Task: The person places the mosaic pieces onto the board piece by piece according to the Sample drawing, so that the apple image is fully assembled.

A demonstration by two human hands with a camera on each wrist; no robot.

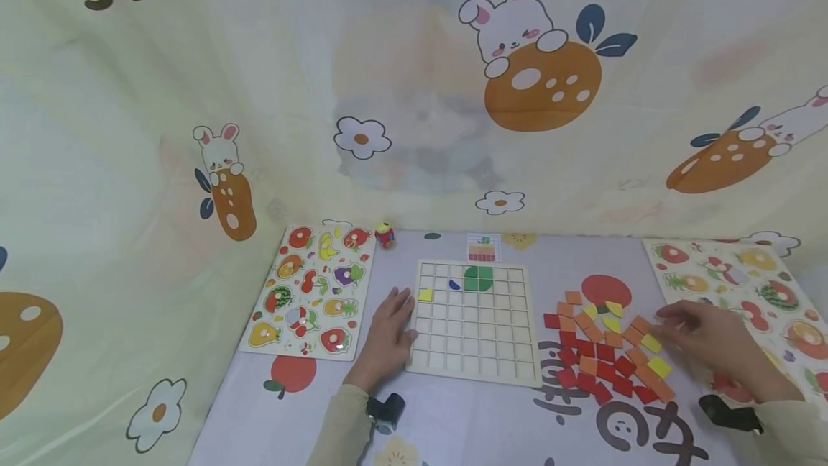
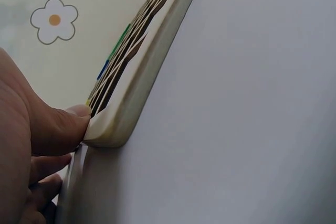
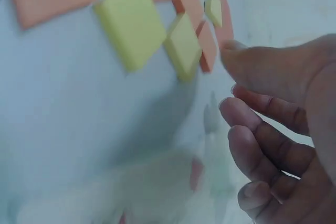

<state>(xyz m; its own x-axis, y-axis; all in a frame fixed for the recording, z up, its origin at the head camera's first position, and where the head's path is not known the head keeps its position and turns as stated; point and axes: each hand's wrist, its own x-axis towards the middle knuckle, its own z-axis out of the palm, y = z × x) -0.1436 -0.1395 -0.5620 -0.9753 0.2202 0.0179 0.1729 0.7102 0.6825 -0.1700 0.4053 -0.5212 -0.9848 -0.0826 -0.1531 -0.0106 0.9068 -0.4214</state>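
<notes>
A pale wooden grid board (image 1: 475, 326) lies at the middle of the table. In its upper rows sit green pieces forming a leaf-like shape (image 1: 478, 278), a small blue piece (image 1: 454, 284) and a yellow square (image 1: 425, 295). My left hand (image 1: 388, 336) rests along the board's left side, its thumb (image 2: 65, 124) touching the rim near a corner. On the right, red, orange and yellow tiles (image 1: 604, 352) lie in a loose pile. Beside the pile's right edge hovers my right hand (image 1: 708, 336), fingers loosely bent with nothing between them, near yellow tiles (image 3: 131, 27).
Fruit puzzle boards flank the work, one at the left (image 1: 310, 293) and one at the right (image 1: 753, 293), partly under my right arm. Behind the grid board lie a small picture card (image 1: 484, 247) and a little toy figure (image 1: 384, 235). A printed cloth (image 1: 414, 164) hangs at the back.
</notes>
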